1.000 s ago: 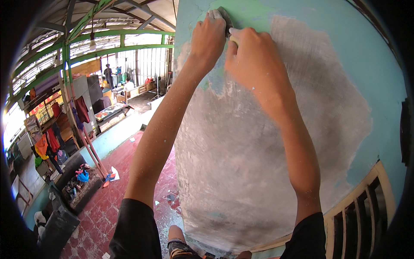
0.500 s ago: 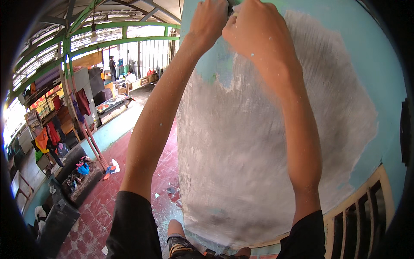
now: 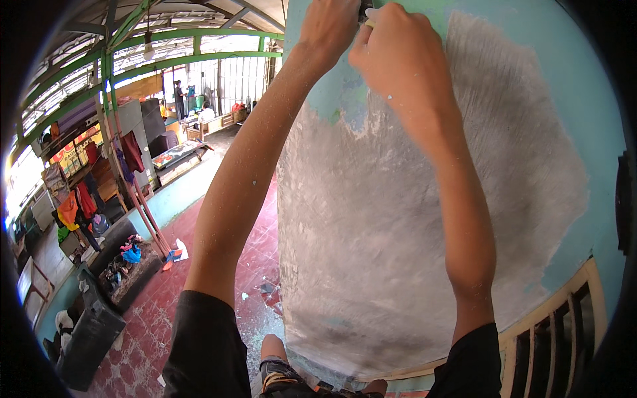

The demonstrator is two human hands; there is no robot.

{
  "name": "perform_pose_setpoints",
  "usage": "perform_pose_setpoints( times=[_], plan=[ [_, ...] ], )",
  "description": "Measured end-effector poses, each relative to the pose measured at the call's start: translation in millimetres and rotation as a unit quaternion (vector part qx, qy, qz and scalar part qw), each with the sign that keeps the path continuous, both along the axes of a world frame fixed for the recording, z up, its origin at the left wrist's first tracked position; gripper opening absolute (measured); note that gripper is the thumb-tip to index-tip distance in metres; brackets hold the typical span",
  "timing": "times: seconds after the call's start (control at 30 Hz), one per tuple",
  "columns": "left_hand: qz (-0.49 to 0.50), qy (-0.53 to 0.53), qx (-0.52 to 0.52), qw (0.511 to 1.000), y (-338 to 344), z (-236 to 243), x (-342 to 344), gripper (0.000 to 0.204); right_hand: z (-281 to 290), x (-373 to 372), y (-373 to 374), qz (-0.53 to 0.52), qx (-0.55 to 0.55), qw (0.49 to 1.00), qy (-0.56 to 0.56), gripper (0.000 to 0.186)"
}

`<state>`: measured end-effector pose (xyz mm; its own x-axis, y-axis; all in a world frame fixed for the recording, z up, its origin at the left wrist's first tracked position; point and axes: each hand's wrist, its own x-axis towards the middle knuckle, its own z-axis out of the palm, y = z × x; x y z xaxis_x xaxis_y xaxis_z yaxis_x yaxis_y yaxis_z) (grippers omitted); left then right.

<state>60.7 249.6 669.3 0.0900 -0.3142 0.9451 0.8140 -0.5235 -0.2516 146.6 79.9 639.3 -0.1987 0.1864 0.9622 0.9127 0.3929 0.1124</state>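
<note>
Both my hands are raised at the top of the view against a wall with flaking teal and green paint (image 3: 345, 96) around a large patch of bare grey plaster (image 3: 411, 252). My right hand (image 3: 401, 60) is closed round the pale yellow handle of a scraper (image 3: 365, 10). My left hand (image 3: 326, 25) is closed at the scraper's dark blade, just left of my right hand; its fingertips are partly cut off by the top edge.
A cream barred window (image 3: 557, 331) is at lower right. At left lie a red tiled floor (image 3: 152, 338) with paint chips, pink poles (image 3: 149, 225), hanging clothes (image 3: 83, 199) and a dark trough (image 3: 89, 345). Two people (image 3: 179, 99) are in the distant bright area.
My hands and the scraper moved up toward the top edge over the last second, then slightly right and, for the right hand, a little down. The view has shifted slightly.
</note>
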Motion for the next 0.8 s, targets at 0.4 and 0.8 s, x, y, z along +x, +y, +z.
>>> perform_pose_setpoints(
  times=[0.4, 0.8],
  plan=[
    [-0.058, -0.039, -0.074, 0.995, -25, -9, -13, 0.038, -12, 19, 44, 0.0, 0.005, 0.999, -0.051, 0.031],
    [0.005, -0.025, -0.182, 0.983, -52, -44, 9, 0.023, -38, 22, -4, -0.047, -0.03, 0.998, -0.012, 0.017]
  ],
)
